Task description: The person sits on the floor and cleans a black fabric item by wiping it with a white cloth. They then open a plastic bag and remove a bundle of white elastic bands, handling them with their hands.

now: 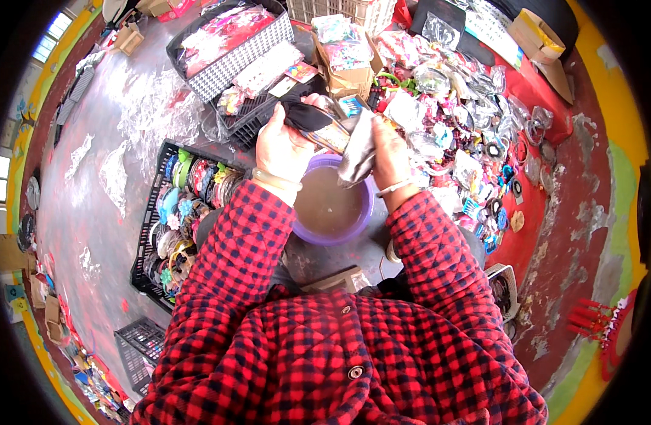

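Observation:
My left hand [283,147] is closed on a headband [306,115] with black fabric and a patterned, shiny band, held over a purple bucket. In my right hand [391,154] is a wet-looking grey and white cloth [359,150], folded over and pressed against the band's right end. The cloth hides that end. Below both hands stands the purple bucket [323,241], with murky brownish water in it.
Left of me is a black crate [147,244] of colourful headbands. Ahead stand a grey basket [244,67] of packaged goods and a cardboard box [350,79]. A heap of hair accessories [453,120] spreads over red sheeting at right. Another black crate [132,358] sits lower left.

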Available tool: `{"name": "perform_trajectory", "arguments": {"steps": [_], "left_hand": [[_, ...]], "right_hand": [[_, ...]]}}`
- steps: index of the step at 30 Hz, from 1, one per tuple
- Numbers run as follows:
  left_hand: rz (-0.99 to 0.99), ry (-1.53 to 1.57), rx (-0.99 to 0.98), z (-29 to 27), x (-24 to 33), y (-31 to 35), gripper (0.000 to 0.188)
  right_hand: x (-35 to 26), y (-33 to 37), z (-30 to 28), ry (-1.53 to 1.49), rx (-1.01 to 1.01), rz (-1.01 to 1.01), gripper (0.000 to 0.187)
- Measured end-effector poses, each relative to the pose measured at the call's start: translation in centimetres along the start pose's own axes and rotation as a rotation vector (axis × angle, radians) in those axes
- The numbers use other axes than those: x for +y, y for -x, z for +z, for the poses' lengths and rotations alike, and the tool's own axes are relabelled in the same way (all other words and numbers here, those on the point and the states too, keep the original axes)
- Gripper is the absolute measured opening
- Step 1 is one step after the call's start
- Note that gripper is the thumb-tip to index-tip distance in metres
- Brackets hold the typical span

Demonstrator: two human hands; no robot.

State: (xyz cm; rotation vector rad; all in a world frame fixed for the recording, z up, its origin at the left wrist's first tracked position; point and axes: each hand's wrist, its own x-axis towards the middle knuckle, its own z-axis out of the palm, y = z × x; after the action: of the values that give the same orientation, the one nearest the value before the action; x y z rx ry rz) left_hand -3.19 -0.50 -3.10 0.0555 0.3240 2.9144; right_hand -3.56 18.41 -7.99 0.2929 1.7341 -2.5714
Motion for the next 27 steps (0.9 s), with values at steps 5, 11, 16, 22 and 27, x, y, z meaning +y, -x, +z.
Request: {"name": "perform_trajectory", "arguments": {"steps": [5,11,16,22,27], "left_hand": [[0.087,0.015,0.060,0.7,-0.2,0.3,0.038],[0.096,-0.069,0.235,0.5,-1.5,-0.2,0.022],[0.062,-0.036,0.182,-0.1,-1.2,-0.3,0.018],[0.008,0.014,0.197,-0.5,-0.9,-0.3,0.018],[-0.023,-0.074,0.157,-0.4,-0.6,-0.1,0.017]], "right_hand": [[-4.4,0.6,0.5,-0.322,0.029,0.092,0.030],[-6.4,4.2,3.9,0.793,-0.407,-0.226,0.033],[-5.8,4.9,4.9,1.062,-0.475,-0.705,0.051],[-4.2,3.2,3.3,0.893,-0.520,-0.379,0.031],[-4.7,2.5,2.2,1.018,-0.617,-0.457,0.024]]}}
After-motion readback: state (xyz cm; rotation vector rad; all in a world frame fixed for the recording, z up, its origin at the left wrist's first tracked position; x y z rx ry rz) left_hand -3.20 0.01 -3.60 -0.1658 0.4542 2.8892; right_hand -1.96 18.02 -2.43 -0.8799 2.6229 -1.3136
